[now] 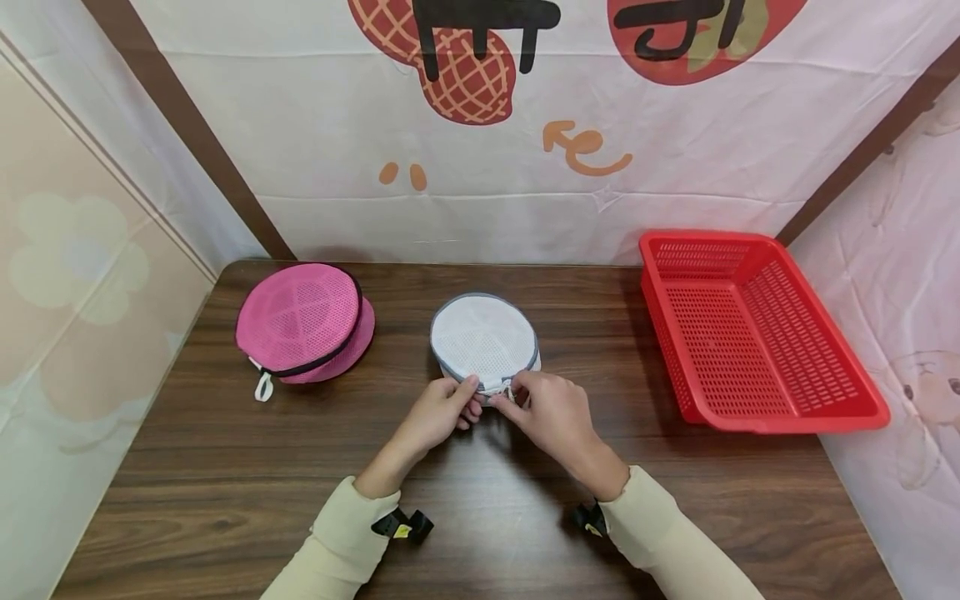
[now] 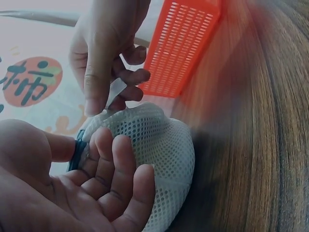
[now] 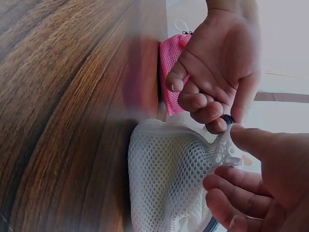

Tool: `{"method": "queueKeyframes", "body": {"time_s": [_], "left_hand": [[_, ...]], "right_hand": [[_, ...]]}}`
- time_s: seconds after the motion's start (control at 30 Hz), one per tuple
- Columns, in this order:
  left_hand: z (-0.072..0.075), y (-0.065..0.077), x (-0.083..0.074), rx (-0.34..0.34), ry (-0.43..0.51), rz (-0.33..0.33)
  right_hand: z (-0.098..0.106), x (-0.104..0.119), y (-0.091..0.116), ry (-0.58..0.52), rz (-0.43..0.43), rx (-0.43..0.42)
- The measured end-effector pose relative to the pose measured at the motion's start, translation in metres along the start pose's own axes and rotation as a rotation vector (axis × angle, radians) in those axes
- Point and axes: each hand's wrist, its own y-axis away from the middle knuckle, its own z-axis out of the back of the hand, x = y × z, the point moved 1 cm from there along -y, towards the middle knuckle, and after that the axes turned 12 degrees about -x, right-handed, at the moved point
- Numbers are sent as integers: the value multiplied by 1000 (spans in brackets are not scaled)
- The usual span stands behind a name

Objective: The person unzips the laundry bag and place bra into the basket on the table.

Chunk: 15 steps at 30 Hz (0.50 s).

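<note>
A round white mesh laundry bag (image 1: 483,333) with a grey-blue rim sits at the middle of the table. My left hand (image 1: 437,412) pinches its near rim between thumb and fingers; in the left wrist view the dark trim shows at the thumb tip. Just to the right, my right hand (image 1: 557,412) pinches the rim beside a small white tab (image 3: 234,161). Both hands are close together at the zipped edge. The zipper pull itself is mostly hidden by the fingers. The soft mesh side (image 3: 164,169) bulges below the rim in the right wrist view.
On the left of the table lies a pink mesh bag (image 1: 300,317) with black trim and a white loop, over another pink round piece (image 1: 352,350). A red perforated plastic basket (image 1: 765,417) stands at the right. A printed cloth (image 1: 480,225) hangs behind the table (image 1: 225,483).
</note>
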Motion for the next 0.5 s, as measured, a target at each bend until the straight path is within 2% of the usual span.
{"method": "queueKeyframes", "body": {"time_s": [0.5], "left_hand": [[-1, 0, -2, 42, 2, 10]], "right_hand": [[0, 0, -1, 26, -13, -62]]}}
